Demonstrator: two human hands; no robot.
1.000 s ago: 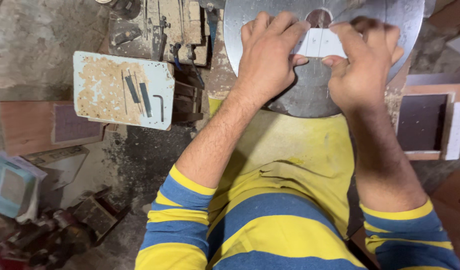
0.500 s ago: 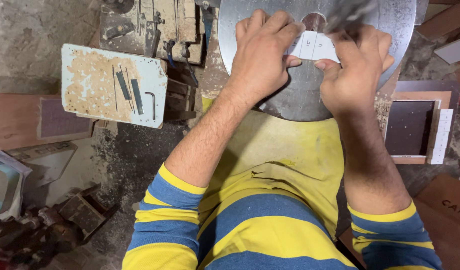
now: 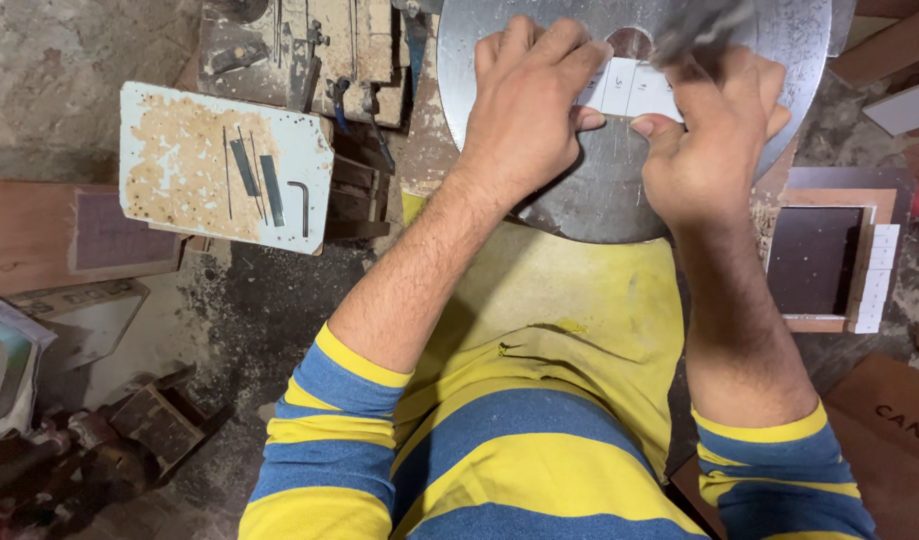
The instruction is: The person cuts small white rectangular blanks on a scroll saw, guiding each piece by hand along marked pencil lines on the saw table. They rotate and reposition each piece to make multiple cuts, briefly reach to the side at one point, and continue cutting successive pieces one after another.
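A round grey metal table (image 3: 599, 195) of a machine lies at the top of the head view. On it rests a small white rectangular piece (image 3: 629, 92) with pen marks. My left hand (image 3: 529, 110) presses on its left end, thumb at its lower edge. My right hand (image 3: 704, 140) pinches its right end between thumb and fingers. A dark blurred machine part (image 3: 699, 30) hangs just above the right hand. My arms wear blue and yellow striped sleeves.
A worn white board (image 3: 219, 165) with thin metal blades and a hex key lies at left. A dark framed panel (image 3: 814, 260) with small white pieces (image 3: 874, 280) beside it sits at right. Wood boards and tools crowd the dusty floor at left.
The view has shifted slightly. Both hands stay on the white piece, and the right hand has slid a little lower on its right end.
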